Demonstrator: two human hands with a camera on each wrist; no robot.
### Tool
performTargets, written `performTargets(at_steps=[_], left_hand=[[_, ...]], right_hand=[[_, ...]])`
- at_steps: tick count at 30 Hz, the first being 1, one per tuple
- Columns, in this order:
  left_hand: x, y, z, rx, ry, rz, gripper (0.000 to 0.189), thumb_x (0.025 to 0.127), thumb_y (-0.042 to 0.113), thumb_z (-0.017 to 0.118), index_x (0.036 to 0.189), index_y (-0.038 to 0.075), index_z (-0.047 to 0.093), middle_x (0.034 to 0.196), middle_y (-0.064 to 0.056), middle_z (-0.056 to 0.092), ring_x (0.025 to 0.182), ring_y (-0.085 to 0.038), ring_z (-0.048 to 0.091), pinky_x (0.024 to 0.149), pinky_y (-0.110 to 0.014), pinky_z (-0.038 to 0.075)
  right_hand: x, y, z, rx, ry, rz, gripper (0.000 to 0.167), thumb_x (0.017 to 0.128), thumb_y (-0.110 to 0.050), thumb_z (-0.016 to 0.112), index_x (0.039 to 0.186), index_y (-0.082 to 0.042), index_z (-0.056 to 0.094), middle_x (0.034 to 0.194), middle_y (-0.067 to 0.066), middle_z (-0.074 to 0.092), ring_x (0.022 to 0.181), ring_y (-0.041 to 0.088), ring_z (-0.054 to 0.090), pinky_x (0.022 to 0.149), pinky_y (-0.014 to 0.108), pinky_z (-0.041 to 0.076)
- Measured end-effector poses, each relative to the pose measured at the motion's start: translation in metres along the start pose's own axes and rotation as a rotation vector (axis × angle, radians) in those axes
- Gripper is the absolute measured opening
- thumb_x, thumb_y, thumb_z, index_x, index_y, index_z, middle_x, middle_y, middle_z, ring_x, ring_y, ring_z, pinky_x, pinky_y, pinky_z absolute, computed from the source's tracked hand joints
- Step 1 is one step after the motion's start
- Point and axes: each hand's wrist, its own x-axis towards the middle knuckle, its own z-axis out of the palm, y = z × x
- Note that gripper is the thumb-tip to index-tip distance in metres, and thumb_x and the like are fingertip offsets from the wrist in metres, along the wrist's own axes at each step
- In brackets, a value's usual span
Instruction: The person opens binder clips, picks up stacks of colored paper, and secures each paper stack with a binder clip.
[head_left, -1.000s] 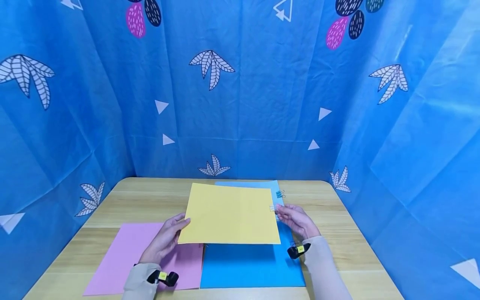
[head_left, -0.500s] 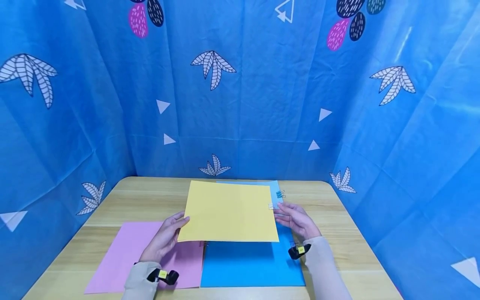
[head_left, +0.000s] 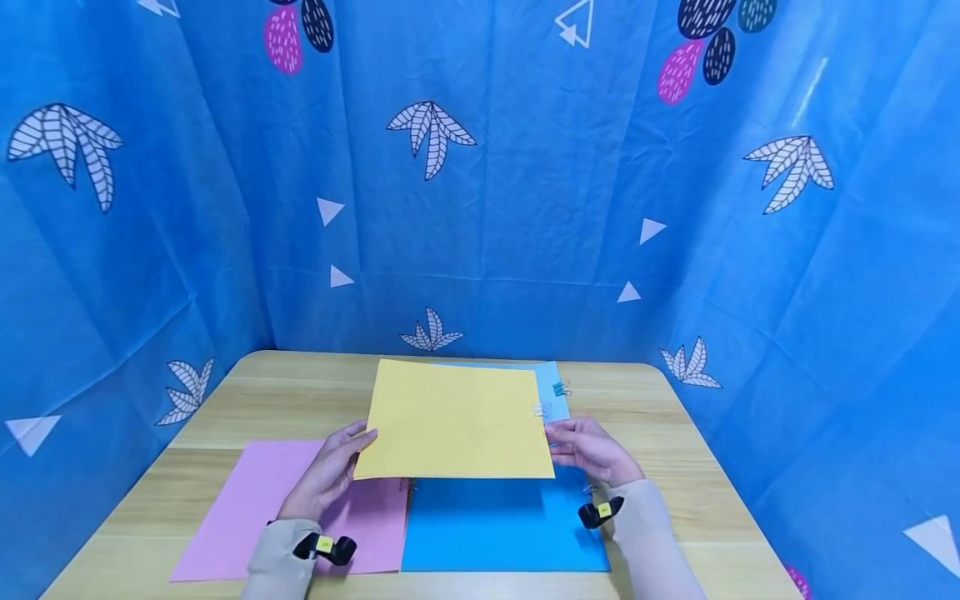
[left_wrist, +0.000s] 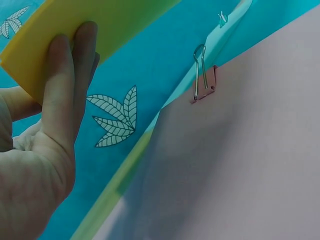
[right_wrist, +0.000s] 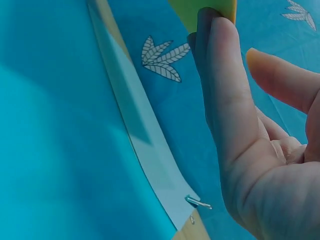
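A stack of yellow paper (head_left: 457, 425) is held up above the table by my left hand (head_left: 321, 477), which pinches its left edge with the thumb on top and the fingers beneath. On its right edge sits a binder clip (head_left: 538, 410) with its wire handles sticking out. Just below that clip, my right hand (head_left: 596, 452) touches the same edge. In the right wrist view its fingers (right_wrist: 231, 85) reach straight to the yellow paper while the thumb stands apart from it.
Pink paper (head_left: 240, 508) lies at the left with a pink binder clip (left_wrist: 205, 85) on its edge. Blue paper (head_left: 502, 533) lies in the middle. Behind, partly covered, is light blue paper (head_left: 557, 407) with a teal binder clip (head_left: 559, 389). A blue curtain (head_left: 480, 208) surrounds the wooden table (head_left: 690, 508).
My right hand has let go of the binder clip on the yellow paper and slid slightly down the right edge. The clip stays on the paper. My left hand keeps its grip.
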Motion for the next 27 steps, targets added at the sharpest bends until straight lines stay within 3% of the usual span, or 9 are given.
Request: performTargets(at_steps=[5,9,12,14,16,19,21,23,27], left_hand=[[0.001,-0.001,0.0,-0.003,0.004,-0.006,0.079,0.107,0.019,0.057,0.163,-0.004,0.007,0.096,0.012,0.074,0.081,0.007,0.068,0.066,-0.003,0.051],[0.002,-0.003,-0.001,0.0,0.011,-0.015,0.08,0.107,0.022,0.058,0.164,-0.002,0.008,0.097,0.011,0.075,0.067,0.007,0.064,0.053,-0.003,0.046],[0.003,-0.003,-0.003,0.03,0.044,-0.018,0.081,0.107,0.025,0.058,0.164,-0.002,0.008,0.127,0.0,0.069,0.064,0.01,0.058,0.052,-0.003,0.044],[0.004,-0.003,-0.004,0.058,0.063,-0.011,0.081,0.107,0.027,0.058,0.164,-0.002,0.008,0.153,-0.013,0.05,0.073,0.015,0.057,0.061,-0.001,0.048],[0.003,-0.001,-0.006,0.087,0.071,0.0,0.082,0.107,0.029,0.056,0.164,-0.003,0.006,0.163,-0.019,0.032,0.083,0.015,0.06,0.071,-0.001,0.051],[0.003,0.002,-0.009,0.096,0.069,0.009,0.081,0.107,0.031,0.057,0.163,-0.005,0.011,0.149,-0.015,0.052,0.092,0.009,0.064,0.08,-0.008,0.056],[0.001,0.004,-0.012,0.093,0.054,0.004,0.078,0.107,0.031,0.057,0.162,-0.006,0.015,0.126,-0.003,0.068,0.091,0.001,0.07,0.083,-0.017,0.061],[0.0,0.007,-0.015,0.087,0.037,0.003,0.074,0.107,0.029,0.057,0.16,-0.007,0.019,0.109,0.007,0.071,0.094,-0.005,0.073,0.088,-0.025,0.063],[-0.003,0.012,-0.025,0.144,0.034,0.002,0.069,0.107,0.027,0.057,0.157,-0.009,0.025,0.101,0.008,0.074,0.091,-0.008,0.074,0.087,-0.03,0.064]], right_hand=[[0.002,0.004,0.006,-0.059,0.017,0.003,0.016,0.105,-0.01,0.059,0.115,-0.003,0.069,0.099,-0.002,0.079,0.088,0.012,0.077,0.081,0.029,0.065],[0.005,0.008,0.014,-0.067,0.04,-0.009,0.027,0.104,-0.009,0.061,0.125,0.008,0.064,0.102,-0.001,0.079,0.092,0.013,0.077,0.084,0.031,0.065],[0.007,0.006,0.02,-0.074,0.086,-0.028,0.04,0.104,-0.01,0.061,0.135,0.015,0.056,0.107,0.001,0.079,0.095,0.013,0.077,0.086,0.031,0.065],[0.009,0.004,0.024,-0.079,0.117,-0.034,0.043,0.104,-0.011,0.062,0.137,0.015,0.054,0.109,0.003,0.079,0.095,0.013,0.077,0.087,0.03,0.065],[0.011,0.003,0.028,-0.079,0.137,-0.038,0.046,0.104,-0.012,0.062,0.14,0.015,0.052,0.113,0.004,0.078,0.097,0.013,0.077,0.088,0.031,0.064],[0.015,0.002,0.032,-0.069,0.166,-0.038,0.048,0.103,-0.012,0.063,0.142,0.013,0.052,0.116,0.006,0.078,0.098,0.013,0.077,0.088,0.03,0.064],[0.018,0.001,0.035,-0.067,0.192,-0.037,0.048,0.103,-0.013,0.064,0.143,0.011,0.053,0.117,0.006,0.077,0.098,0.014,0.077,0.087,0.029,0.064],[0.022,0.0,0.038,-0.072,0.21,-0.042,0.048,0.103,-0.015,0.064,0.142,0.01,0.054,0.117,0.006,0.077,0.097,0.013,0.077,0.086,0.028,0.064],[0.033,-0.002,0.044,-0.085,0.208,-0.051,0.046,0.103,-0.015,0.063,0.142,0.009,0.055,0.119,0.009,0.077,0.097,0.014,0.077,0.086,0.029,0.065]])
